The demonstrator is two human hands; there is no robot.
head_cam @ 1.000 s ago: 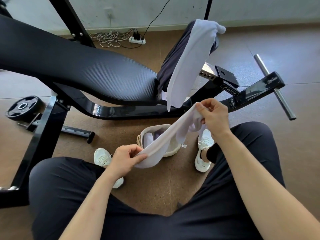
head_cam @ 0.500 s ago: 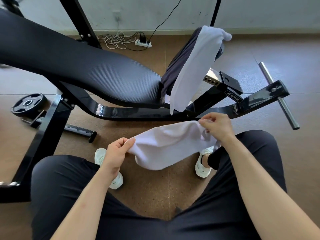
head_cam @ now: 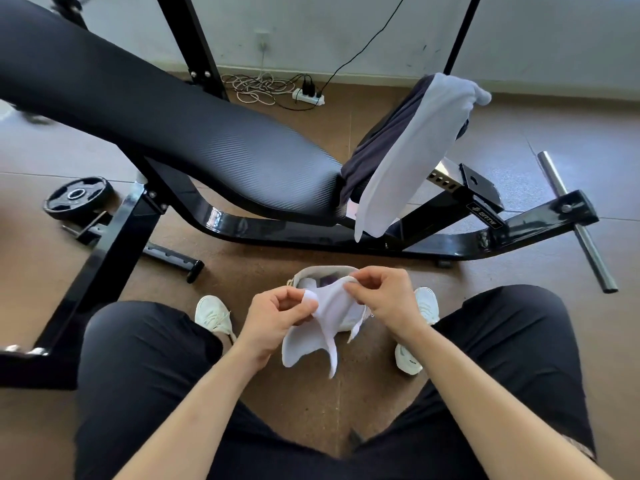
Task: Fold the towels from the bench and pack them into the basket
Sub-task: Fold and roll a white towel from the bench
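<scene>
A small white towel point(head_cam: 323, 329) hangs doubled over between my hands, just above the floor between my knees. My left hand point(head_cam: 277, 315) pinches its left top edge and my right hand point(head_cam: 388, 299) pinches the right top edge, the two hands close together. Behind the towel sits a small beige basket point(head_cam: 323, 271) on the floor, with white and purple cloth inside; most of it is hidden. Another white towel point(head_cam: 412, 157) and a dark grey towel point(head_cam: 381, 147) drape over the right end of the black bench point(head_cam: 180, 133).
The bench's black steel frame point(head_cam: 311, 233) runs across the floor in front of me, with a steel bar point(head_cam: 575, 220) at the right. A weight plate point(head_cam: 78, 195) lies at the left. A power strip and cables point(head_cam: 277, 90) lie by the wall. My white shoes flank the basket.
My hands have come together, bringing the two ends of the stretched towel to meet so it now hangs doubled. The basket shows again behind it.
</scene>
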